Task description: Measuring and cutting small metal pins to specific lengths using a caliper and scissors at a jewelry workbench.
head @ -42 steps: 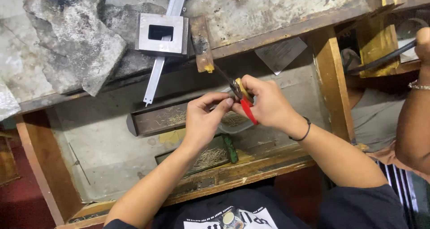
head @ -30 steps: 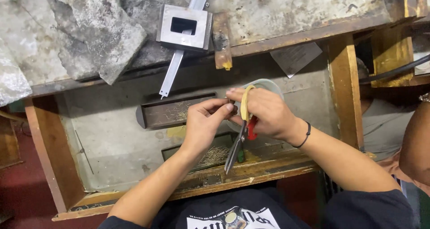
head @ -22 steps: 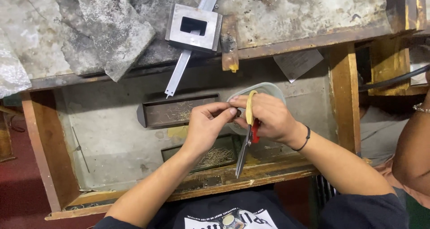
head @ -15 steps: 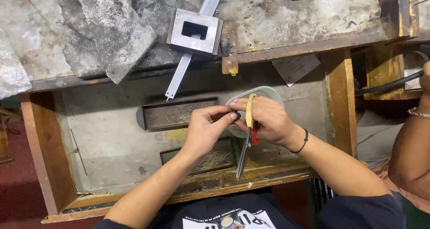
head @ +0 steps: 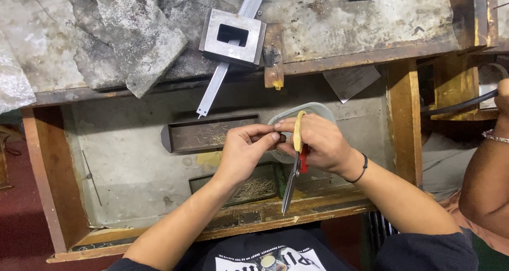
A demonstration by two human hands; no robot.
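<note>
My right hand [head: 318, 144] holds a pair of scissors [head: 295, 167] with yellow and red handles, blades pointing down toward me. My left hand [head: 241, 152] meets it fingertip to fingertip, pinching something small that I cannot make out. Both hands hover over an open wooden drawer [head: 122, 160]. Under them sit a clear plastic tub [head: 318, 110] and two shallow dark trays, one behind [head: 191, 134] and one in front [head: 244, 187], each with several thin short wire pieces.
On the worn bench top above the drawer lie a square steel block with a rectangular hole [head: 232, 37], a caliper [head: 222, 69], a wooden peg [head: 273, 56] and grey stone slabs [head: 127, 32]. At the right edge, another person's arm [head: 485, 181] with a bracelet holds a black hose [head: 458, 105].
The scissors swung from pointing up at the bench peg to hanging blades-down in my right hand. Since then the hands have stayed together over the tub; the view drifted slightly.
</note>
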